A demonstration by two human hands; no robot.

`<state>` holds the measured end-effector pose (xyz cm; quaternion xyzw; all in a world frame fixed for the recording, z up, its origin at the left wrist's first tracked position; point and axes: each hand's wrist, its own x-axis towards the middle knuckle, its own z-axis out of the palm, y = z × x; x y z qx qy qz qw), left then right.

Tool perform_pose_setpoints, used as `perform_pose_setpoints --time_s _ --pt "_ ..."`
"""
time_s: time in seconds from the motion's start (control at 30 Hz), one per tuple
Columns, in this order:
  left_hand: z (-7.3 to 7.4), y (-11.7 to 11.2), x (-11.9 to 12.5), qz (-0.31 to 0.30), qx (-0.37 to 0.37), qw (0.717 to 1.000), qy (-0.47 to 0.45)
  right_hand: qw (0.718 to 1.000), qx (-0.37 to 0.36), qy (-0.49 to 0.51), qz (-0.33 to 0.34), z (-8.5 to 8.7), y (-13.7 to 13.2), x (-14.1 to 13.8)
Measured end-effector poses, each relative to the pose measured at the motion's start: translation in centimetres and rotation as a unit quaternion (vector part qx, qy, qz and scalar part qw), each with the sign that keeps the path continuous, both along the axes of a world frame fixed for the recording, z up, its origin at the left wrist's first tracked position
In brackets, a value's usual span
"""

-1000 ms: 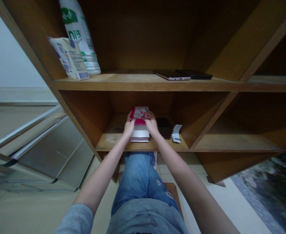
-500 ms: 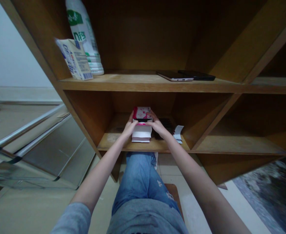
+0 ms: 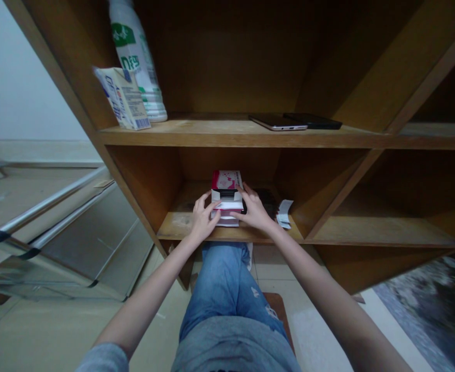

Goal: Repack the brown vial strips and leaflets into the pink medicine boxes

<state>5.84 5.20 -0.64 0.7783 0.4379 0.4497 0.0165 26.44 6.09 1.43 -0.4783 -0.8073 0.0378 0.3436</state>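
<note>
A small pink-and-white carton (image 3: 226,179) sits in the middle cubby, its near end open and dark inside. White flaps (image 3: 227,205) stick out towards me, with a pink strip showing below. My left hand (image 3: 203,217) pinches the flaps at their left side, fingers bent and thumb underneath. On the opposite side, my right hand (image 3: 254,207) has its fingers along the carton's right edge and its thumb on the flaps. Whether anything lies inside the carton, I cannot tell.
Right of the carton lies a curled white paper slip (image 3: 284,213), near a dark flat item partly behind my right hand. On the shelf above stand a white-and-green bottle (image 3: 142,67), a drink carton (image 3: 124,101) and two phones (image 3: 277,122). A metal-framed rack (image 3: 68,227) is at left.
Both hands have come back from the carton's sides towards me, onto the flaps. An upper white flap now sticks out where the thumbs were. The carton stays in place.
</note>
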Motion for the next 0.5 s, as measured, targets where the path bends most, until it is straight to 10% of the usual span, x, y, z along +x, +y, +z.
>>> perform_pose_setpoints --time_s 0.5 --pt "2.4 0.1 0.6 0.028 0.016 0.994 0.109 0.987 0.038 -0.012 -0.156 3.6 0.4 -1.5"
